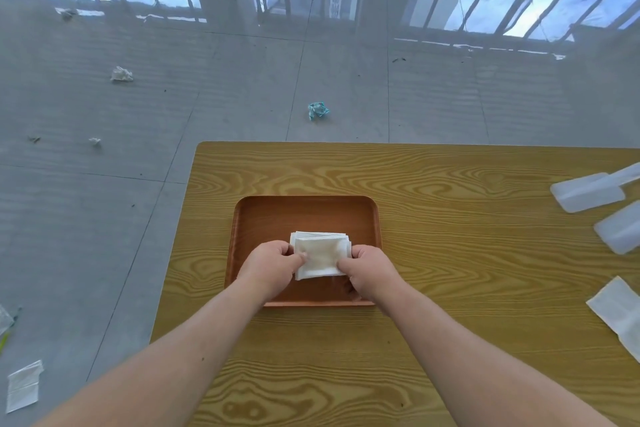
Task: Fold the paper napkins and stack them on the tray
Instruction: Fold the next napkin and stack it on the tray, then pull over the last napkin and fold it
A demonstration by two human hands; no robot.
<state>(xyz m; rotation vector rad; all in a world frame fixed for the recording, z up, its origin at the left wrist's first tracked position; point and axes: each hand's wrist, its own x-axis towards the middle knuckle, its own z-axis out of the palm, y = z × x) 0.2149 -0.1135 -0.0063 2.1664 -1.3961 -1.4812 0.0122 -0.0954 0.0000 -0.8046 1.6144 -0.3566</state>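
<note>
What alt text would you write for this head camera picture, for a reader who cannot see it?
Seen from above, a person's left hand and right hand hold a folded white paper napkin over a small stack of napkins on a brown wooden tray. The tray sits on a wood-grain table; crumpled paper scraps litter the grey floor beyond.

My wooden table [433, 191] carries the brown tray [304, 215] at centre, clear plastic packets [588, 194] far right, a napkin [616, 312] near right.

Napkin stack [321, 253] lies in tray [304, 215] on table [450, 204]; loose napkin [620, 312] far right.
</note>
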